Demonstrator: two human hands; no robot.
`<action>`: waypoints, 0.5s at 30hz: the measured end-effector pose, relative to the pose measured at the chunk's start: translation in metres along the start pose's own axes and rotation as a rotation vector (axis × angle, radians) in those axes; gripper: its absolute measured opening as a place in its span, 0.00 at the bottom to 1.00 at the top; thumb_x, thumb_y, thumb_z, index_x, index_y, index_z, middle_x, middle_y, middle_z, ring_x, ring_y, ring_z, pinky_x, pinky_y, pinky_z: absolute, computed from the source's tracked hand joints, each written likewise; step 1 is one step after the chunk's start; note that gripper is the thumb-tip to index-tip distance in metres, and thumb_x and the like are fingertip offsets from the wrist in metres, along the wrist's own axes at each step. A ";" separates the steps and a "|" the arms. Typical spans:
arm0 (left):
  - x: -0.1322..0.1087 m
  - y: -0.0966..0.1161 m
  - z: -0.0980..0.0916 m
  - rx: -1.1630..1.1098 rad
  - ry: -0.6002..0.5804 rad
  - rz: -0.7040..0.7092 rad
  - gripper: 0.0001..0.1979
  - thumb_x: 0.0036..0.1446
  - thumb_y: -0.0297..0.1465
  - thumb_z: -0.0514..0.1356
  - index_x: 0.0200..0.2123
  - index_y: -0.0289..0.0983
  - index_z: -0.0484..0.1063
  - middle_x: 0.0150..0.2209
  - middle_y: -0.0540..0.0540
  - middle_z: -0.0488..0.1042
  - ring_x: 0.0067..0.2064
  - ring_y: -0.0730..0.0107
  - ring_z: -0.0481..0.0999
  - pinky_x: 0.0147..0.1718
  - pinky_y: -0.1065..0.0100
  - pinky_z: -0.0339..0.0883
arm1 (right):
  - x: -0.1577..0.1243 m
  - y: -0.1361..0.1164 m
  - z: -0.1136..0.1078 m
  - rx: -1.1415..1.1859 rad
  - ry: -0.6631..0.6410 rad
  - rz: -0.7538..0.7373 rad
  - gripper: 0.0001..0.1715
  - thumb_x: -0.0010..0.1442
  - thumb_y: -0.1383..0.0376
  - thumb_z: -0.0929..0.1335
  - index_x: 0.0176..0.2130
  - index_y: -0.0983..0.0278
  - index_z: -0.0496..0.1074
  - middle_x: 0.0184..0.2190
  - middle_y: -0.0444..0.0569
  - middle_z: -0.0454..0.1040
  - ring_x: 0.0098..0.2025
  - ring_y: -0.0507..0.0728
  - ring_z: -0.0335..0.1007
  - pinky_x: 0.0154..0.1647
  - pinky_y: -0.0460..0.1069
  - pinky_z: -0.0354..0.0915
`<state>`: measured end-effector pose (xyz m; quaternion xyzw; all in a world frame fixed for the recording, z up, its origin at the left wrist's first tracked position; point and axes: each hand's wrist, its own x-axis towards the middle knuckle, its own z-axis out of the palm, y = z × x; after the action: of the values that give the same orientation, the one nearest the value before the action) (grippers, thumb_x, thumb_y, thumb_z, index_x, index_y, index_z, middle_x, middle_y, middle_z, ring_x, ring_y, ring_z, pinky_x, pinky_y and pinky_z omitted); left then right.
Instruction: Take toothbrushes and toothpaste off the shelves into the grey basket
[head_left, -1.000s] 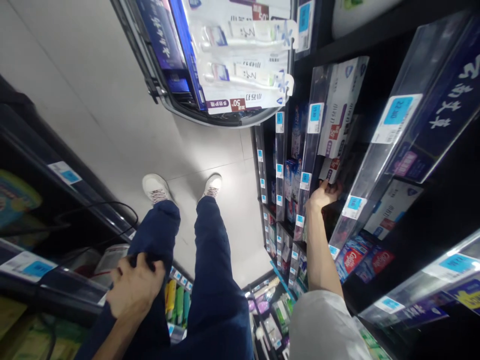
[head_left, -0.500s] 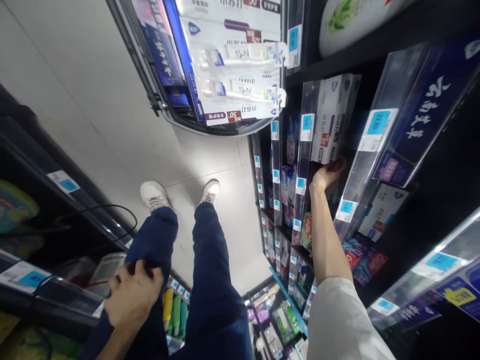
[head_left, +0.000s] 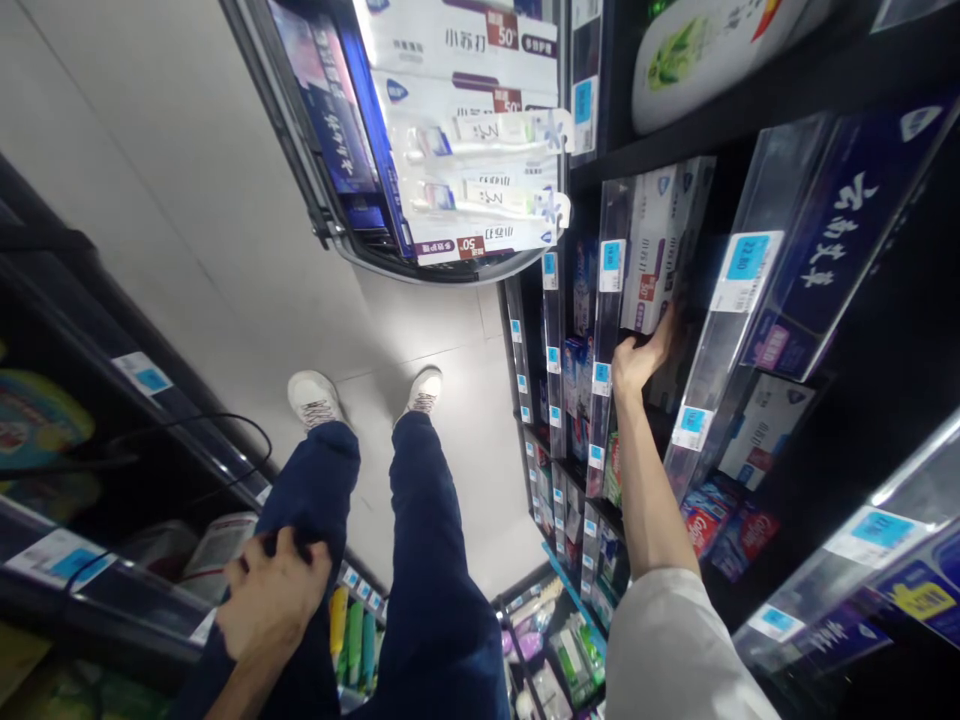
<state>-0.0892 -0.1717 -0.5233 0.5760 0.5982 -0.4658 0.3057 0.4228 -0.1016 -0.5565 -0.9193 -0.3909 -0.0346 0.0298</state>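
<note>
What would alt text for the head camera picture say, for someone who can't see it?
A person's right hand reaches into a shop shelf, at the near end of white boxes; the left hand rests on the left leg. Ahead, a basket holds similar cartons, with two packaged toothbrushes on top.

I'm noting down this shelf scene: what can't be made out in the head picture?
In the head view:
Right hand: some fingers hidden by the hand itself.
Basket: far end cut off by the top edge.
White bottle: partly cut off by the top edge.
Farther price tags: print too small to read.
</note>
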 end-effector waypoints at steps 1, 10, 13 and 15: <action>0.000 0.000 0.000 0.004 0.007 0.005 0.26 0.68 0.40 0.42 0.50 0.29 0.72 0.49 0.28 0.69 0.51 0.40 0.71 0.36 0.55 0.70 | 0.000 -0.002 -0.002 -0.007 -0.018 -0.005 0.44 0.53 0.74 0.60 0.68 0.69 0.54 0.68 0.59 0.57 0.71 0.60 0.49 0.72 0.63 0.47; -0.002 -0.002 0.010 -0.001 0.100 0.033 0.25 0.68 0.39 0.43 0.50 0.29 0.72 0.48 0.28 0.69 0.50 0.39 0.71 0.34 0.55 0.69 | -0.006 0.006 -0.019 -0.089 -0.086 0.080 0.41 0.60 0.73 0.57 0.70 0.70 0.47 0.70 0.59 0.53 0.72 0.59 0.46 0.73 0.61 0.45; -0.002 -0.002 0.009 -0.019 0.077 0.030 0.24 0.67 0.38 0.44 0.49 0.28 0.73 0.48 0.28 0.69 0.51 0.39 0.71 0.35 0.55 0.69 | -0.011 0.021 -0.019 -0.175 -0.161 0.436 0.35 0.63 0.71 0.58 0.68 0.76 0.53 0.64 0.70 0.60 0.69 0.65 0.54 0.70 0.65 0.49; -0.001 -0.003 0.009 -0.037 0.068 0.030 0.24 0.66 0.38 0.45 0.49 0.28 0.74 0.49 0.27 0.70 0.51 0.38 0.71 0.36 0.53 0.69 | -0.013 0.033 -0.019 -0.189 -0.231 0.519 0.32 0.64 0.69 0.60 0.65 0.77 0.58 0.60 0.71 0.65 0.65 0.68 0.60 0.68 0.67 0.53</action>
<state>-0.0931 -0.1805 -0.5250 0.5944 0.6081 -0.4303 0.3029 0.4366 -0.1353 -0.5396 -0.9851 -0.1385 0.0428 -0.0926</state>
